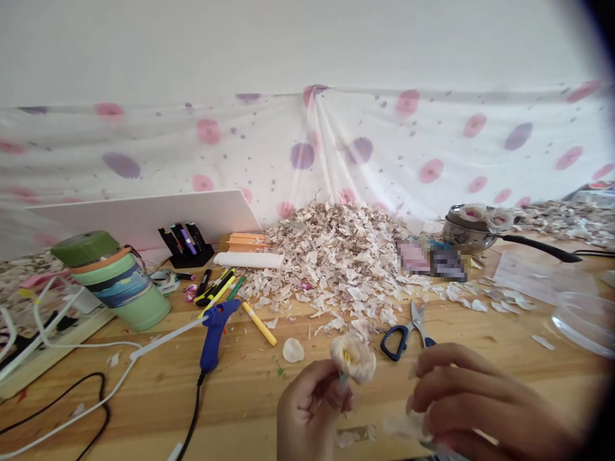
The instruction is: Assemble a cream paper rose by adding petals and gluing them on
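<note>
Head view, left hand upright, pinching flower

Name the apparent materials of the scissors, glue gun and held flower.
Scissors: blades probably metal, given their grey sheen; dark-blue handles look smooth, plastic. Glue gun: likely smooth plastic, from its even blue, moulded body. Flower: perhaps dried petals or paper, matte; its cream edges look thin.
</note>
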`<state>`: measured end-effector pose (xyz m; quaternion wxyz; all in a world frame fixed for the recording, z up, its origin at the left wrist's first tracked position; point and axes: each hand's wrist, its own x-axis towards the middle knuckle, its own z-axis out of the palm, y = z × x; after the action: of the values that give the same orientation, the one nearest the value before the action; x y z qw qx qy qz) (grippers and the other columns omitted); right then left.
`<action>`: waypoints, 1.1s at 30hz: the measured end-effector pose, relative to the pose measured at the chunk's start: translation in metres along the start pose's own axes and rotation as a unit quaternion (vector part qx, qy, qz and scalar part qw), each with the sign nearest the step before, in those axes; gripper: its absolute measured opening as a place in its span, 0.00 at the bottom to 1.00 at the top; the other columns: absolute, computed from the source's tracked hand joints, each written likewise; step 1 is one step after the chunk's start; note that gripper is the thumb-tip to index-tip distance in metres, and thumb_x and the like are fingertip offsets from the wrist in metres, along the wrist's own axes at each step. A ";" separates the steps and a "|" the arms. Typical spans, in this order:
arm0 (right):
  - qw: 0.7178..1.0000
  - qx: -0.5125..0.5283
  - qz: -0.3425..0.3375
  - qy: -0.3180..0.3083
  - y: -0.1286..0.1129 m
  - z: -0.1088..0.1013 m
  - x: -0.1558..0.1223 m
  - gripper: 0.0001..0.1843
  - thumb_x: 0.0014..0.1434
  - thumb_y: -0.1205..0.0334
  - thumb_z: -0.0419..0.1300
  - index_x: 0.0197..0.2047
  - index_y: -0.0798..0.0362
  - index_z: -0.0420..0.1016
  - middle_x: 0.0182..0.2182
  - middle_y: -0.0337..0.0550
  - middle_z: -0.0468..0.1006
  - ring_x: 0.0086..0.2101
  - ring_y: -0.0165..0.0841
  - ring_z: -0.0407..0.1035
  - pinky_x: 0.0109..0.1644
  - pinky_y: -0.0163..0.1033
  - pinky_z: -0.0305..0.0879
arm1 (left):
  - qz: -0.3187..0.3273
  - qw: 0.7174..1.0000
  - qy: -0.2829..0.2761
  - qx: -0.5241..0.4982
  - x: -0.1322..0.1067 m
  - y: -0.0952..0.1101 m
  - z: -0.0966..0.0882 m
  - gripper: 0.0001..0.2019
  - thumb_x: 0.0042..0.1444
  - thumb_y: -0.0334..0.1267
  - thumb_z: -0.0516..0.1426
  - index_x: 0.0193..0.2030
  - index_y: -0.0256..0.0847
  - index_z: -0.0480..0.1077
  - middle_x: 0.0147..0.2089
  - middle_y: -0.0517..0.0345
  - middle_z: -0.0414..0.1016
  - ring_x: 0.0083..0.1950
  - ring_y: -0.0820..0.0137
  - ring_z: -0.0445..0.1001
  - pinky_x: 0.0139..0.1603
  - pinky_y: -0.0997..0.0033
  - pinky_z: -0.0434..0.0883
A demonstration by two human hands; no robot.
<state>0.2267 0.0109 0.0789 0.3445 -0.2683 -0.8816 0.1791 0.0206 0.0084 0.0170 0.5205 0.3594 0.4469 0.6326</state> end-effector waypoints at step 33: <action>0.967 -0.096 0.235 -0.005 0.012 0.010 0.048 0.06 0.55 0.68 0.65 0.30 0.47 0.79 0.29 0.37 0.79 0.32 0.34 0.71 0.36 0.37 0.64 | -0.007 0.966 -0.149 0.210 0.003 -0.006 -0.007 0.18 0.59 0.49 0.54 0.37 0.36 0.78 0.31 0.56 0.69 0.31 0.70 0.69 0.30 0.75 0.68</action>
<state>0.1940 0.0482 0.0904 0.2610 -0.4988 -0.8085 0.1714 0.0157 0.0100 0.0095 0.4981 0.5482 0.4894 0.4603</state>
